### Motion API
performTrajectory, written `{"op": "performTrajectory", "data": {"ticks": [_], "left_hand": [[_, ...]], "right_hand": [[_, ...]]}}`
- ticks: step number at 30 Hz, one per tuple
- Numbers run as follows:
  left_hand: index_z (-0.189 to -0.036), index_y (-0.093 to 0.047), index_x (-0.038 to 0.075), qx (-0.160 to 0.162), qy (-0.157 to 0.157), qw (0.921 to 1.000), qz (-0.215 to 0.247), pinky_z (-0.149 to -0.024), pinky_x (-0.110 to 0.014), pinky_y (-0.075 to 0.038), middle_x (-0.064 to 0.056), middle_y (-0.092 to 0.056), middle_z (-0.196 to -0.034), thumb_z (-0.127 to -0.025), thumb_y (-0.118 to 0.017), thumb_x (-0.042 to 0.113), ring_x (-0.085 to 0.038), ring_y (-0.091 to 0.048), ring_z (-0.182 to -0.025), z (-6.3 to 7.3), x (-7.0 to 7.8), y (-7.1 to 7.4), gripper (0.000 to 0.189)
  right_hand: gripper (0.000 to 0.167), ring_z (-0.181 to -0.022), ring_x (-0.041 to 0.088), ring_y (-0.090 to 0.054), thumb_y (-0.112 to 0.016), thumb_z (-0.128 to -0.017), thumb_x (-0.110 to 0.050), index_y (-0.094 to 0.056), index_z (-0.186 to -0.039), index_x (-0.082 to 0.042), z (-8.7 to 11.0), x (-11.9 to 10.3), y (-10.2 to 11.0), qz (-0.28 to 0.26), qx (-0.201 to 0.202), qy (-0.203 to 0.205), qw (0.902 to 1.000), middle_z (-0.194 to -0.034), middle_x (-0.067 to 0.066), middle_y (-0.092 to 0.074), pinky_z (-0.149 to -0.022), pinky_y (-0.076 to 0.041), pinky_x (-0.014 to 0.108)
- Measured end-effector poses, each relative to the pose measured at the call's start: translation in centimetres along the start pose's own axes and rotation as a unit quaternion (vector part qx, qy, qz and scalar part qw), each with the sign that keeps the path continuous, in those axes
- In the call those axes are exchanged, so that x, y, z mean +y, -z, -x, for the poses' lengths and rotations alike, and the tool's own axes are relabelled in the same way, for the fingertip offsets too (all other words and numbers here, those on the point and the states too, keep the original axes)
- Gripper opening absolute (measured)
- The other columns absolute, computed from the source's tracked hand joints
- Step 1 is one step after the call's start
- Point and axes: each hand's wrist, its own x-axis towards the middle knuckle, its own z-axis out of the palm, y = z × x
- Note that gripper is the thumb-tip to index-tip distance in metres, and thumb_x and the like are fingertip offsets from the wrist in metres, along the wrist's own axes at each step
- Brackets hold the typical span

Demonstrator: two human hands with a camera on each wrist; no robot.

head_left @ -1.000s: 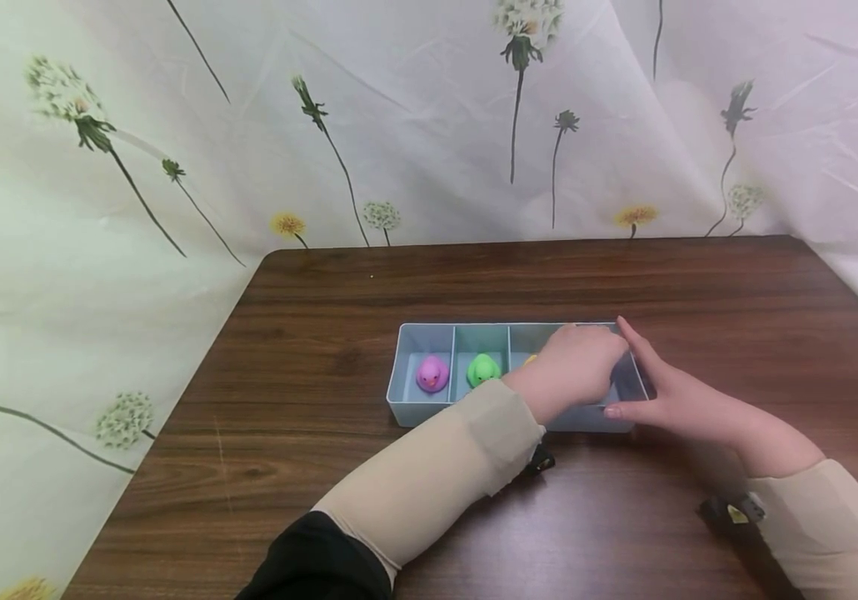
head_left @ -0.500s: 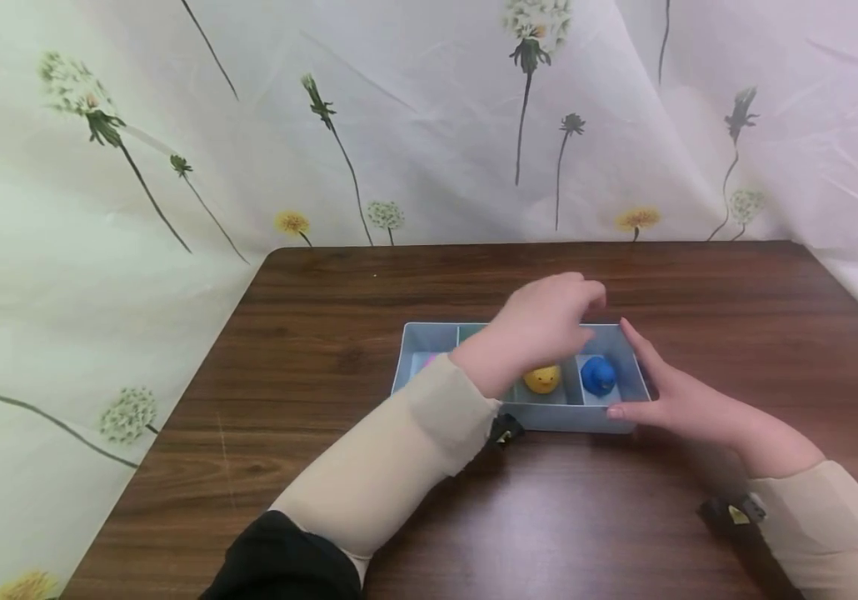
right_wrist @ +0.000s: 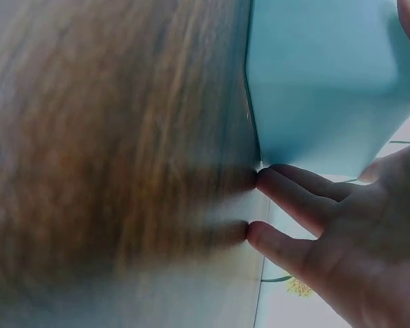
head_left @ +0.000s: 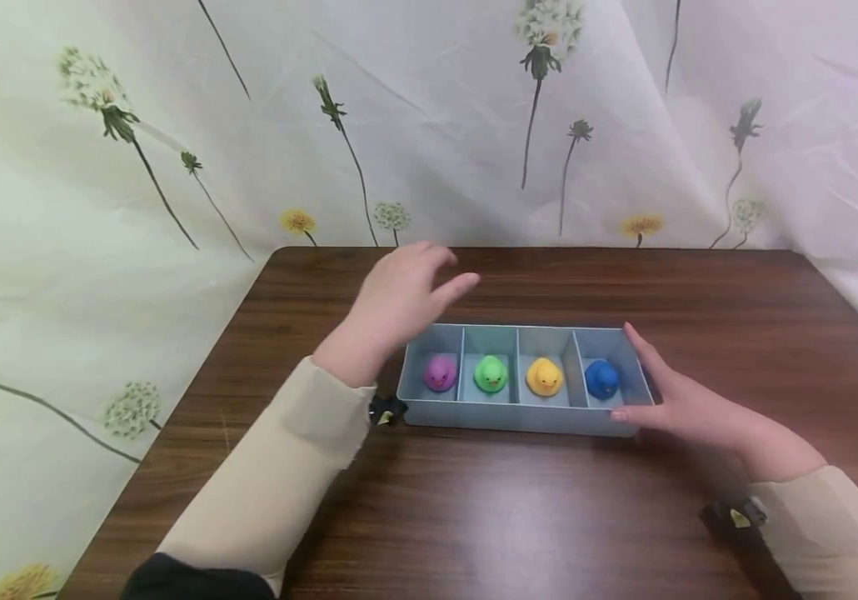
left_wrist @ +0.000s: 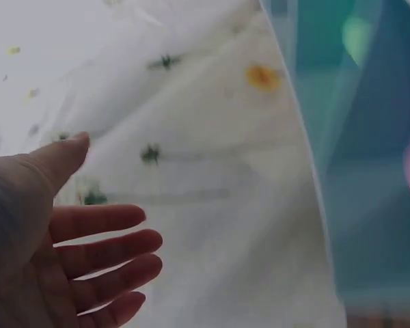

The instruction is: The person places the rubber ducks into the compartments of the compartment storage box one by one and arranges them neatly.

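A long pale blue divided box [head_left: 519, 419] sits on the table. From left to right its compartments hold a purple toy duck [head_left: 440, 373], a green toy duck [head_left: 491, 374], a yellow toy duck [head_left: 545, 377] and a blue toy duck [head_left: 602, 380], one in each. Over the box's back left corner hovers my left hand [head_left: 399, 292], thumb and fingers spread, holding nothing. My right hand [head_left: 687, 404] grips the box's right end, thumb at the front wall and forefinger at the back corner. In the right wrist view, lower fingertips touch the table beside the box.
The brown wooden table [head_left: 474, 517] extends around the box. A white cloth with a dandelion print [head_left: 429, 125] hangs behind the table and along its left side. Each wrist carries a small black camera, such as the left wrist camera [head_left: 386, 410].
My left hand has come out of the rightmost compartment and swept left across the box, uncovering all the ducks. My right hand has stayed at the box's right end.
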Motion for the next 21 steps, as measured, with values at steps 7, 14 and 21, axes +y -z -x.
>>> {"op": "performTrajectory", "data": {"ticks": [7,14,21], "left_hand": [[-0.146,-0.047,0.008,-0.004,0.061,0.9976,-0.032,-0.111,-0.051,-0.026,-0.013,-0.041,-0.15,-0.099,-0.044,0.058,-0.034,-0.033,-0.139,2.7,-5.4,-1.1,0.069],[-0.156,-0.029,0.014,-0.042,0.077,0.9938,-0.069,-0.114,-0.056,-0.013,-0.013,-0.017,-0.162,-0.098,-0.048,0.058,-0.036,-0.011,-0.147,4.9,-7.7,-2.7,0.075],[-0.158,-0.024,0.021,-0.031,0.035,0.9909,-0.126,-0.115,-0.055,-0.005,-0.012,-0.011,-0.163,-0.097,-0.048,0.059,-0.036,-0.007,-0.148,5.4,-8.0,-4.1,0.076]], "right_hand": [[0.109,-0.139,0.055,-0.013,-0.071,-0.088,-0.041,0.015,-0.154,-0.041,0.0,0.8,0.6,-0.002,0.006,0.01,0.9999,-0.16,0.024,0.001,-0.098,-0.024,0.075],[0.109,-0.139,0.055,-0.01,-0.072,-0.088,-0.037,0.013,-0.155,-0.036,0.3,1.3,0.8,-0.008,0.007,0.018,0.9998,-0.16,0.024,0.002,-0.097,-0.023,0.076],[0.097,-0.144,0.048,-0.006,-0.068,-0.094,-0.031,0.005,-0.159,-0.028,1.6,2.2,1.8,0.018,0.073,0.062,0.9953,-0.162,0.02,0.0,-0.105,-0.013,0.071]]}}
